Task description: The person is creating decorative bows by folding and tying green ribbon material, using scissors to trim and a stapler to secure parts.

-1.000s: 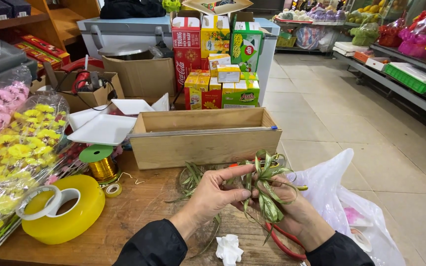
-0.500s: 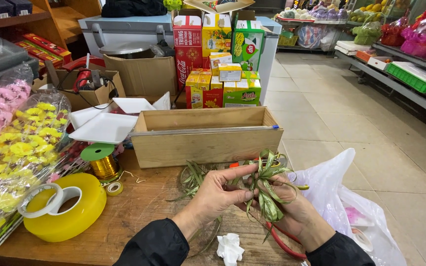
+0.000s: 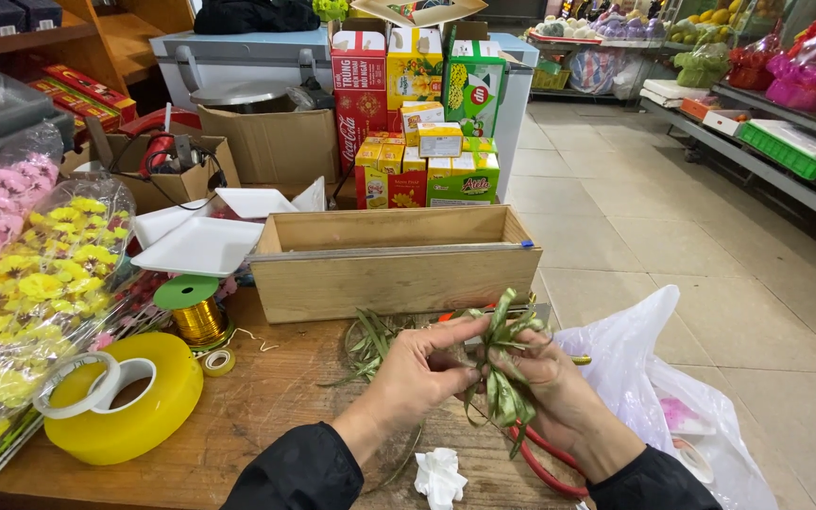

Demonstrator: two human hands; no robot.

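A green ribbon bow (image 3: 502,364) of looped, shiny strips sits above the worktop's (image 3: 276,406) near right part, held between both hands. The left hand (image 3: 422,373) comes in from the lower middle, its thumb and fingertips pinched on the bow's knot from the left. The right hand (image 3: 545,378) cups the bow from the right and below, fingers curled round the lower loops. Red-handled scissors (image 3: 545,463) lie under the right wrist, near the worktop's near right corner, partly hidden. Loose green ribbon strips (image 3: 370,335) lie on the wood just left of the left hand. A crumpled white scrap (image 3: 441,472) rests by the near edge, between the two sleeves. Behind the hands, along the far edge, stands an open wooden box (image 3: 394,260). Left of it a spool of gold wire (image 3: 195,312) with a green top stands upright, a small tape roll (image 3: 217,362) just beside it. Near the left edge lies a big yellow tape roll (image 3: 129,406) with a white ring (image 3: 82,385) leaning on it. Wrapped yellow flowers (image 3: 30,293) lie along the left edge. White trays (image 3: 205,241) sit behind the spool. A white plastic bag (image 3: 654,378) hangs off the right edge, beside the right hand.
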